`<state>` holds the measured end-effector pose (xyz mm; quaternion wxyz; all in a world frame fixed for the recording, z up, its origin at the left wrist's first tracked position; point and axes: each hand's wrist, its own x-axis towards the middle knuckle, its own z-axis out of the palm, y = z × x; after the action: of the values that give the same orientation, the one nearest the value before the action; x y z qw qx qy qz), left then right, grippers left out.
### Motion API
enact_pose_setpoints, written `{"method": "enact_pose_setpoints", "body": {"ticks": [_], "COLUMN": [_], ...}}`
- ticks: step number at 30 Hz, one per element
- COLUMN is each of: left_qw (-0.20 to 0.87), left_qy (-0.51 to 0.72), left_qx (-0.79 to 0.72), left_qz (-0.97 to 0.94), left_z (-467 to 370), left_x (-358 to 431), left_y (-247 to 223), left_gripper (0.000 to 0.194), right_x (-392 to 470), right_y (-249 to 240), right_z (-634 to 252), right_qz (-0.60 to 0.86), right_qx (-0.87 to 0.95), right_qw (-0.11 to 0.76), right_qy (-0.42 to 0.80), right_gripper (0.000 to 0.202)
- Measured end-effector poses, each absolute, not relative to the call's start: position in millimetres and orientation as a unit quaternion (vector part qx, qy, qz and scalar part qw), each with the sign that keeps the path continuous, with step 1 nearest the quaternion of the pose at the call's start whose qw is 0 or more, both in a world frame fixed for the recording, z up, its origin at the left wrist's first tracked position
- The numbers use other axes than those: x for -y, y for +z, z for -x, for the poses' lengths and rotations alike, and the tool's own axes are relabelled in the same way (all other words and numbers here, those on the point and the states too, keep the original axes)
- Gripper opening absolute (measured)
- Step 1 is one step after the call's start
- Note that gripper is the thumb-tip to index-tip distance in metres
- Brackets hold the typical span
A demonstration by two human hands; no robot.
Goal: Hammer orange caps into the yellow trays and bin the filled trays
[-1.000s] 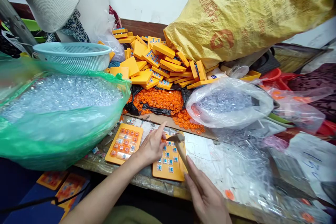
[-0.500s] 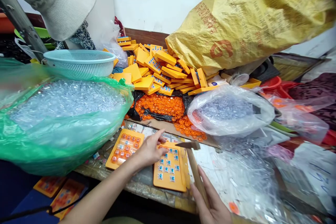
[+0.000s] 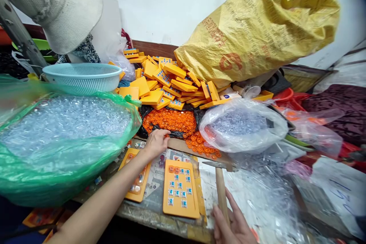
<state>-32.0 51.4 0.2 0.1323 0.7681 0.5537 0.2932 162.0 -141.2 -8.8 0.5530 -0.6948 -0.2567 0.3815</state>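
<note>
My left hand [image 3: 156,144] is stretched over the front edge of the black bag of small orange rings [image 3: 174,120], its fingers loosely bent and apart, with nothing visible in them. My right hand [image 3: 233,223] is wrapped round the wooden handle of a hammer [image 3: 221,187], whose metal head points up. Between the hands lies a yellow panel [image 3: 180,194] holding several small blue-centred switches; two orange rings sit at its top left corner. Partly behind my left forearm, a second yellow panel [image 3: 140,192] carries orange rings and clear caps.
A green bag of clear plastic pieces [image 3: 68,122] bulges at left, below a light-blue basket [image 3: 82,76]. Yellow panels [image 3: 177,70] are heaped at the back. A white bag of clear pieces [image 3: 243,126] stands right, beneath a big yellow sack [image 3: 257,30]. Loose orange rings [image 3: 203,146] lie beside it.
My left hand has left the middle panel and moved up and left to the orange rings. Two orange rings now show on that panel's corner. The hammer stays in my right hand.
</note>
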Motion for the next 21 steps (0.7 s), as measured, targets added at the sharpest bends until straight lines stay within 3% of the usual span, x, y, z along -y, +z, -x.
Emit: {"method": "enact_pose_setpoints", "body": {"ticks": [13, 17, 21], "left_qw": [0.223, 0.264, 0.283], "left_qy": [0.335, 0.309, 0.303], "left_qx": [-0.445, -0.445, -0.467], "left_qz": [-0.801, -0.798, -0.781], "left_z": [2.1, 0.3, -2.0], "left_x": [0.3, 29.6, 36.8], "left_y": [3.1, -4.0, -7.4], "left_gripper": [0.020, 0.041, 0.045], "right_x": [146.6, 150.3, 154.1], "right_y": [-13.4, -20.3, -25.2], "right_z": [-167.6, -172.0, -173.5], "right_qz": [0.721, 0.726, 0.677], "right_qx": [0.293, 0.375, 0.531], "right_qw": [0.510, 0.470, 0.457], "right_qy": [0.367, 0.334, 0.224], "right_gripper": [0.095, 0.072, 0.045]}}
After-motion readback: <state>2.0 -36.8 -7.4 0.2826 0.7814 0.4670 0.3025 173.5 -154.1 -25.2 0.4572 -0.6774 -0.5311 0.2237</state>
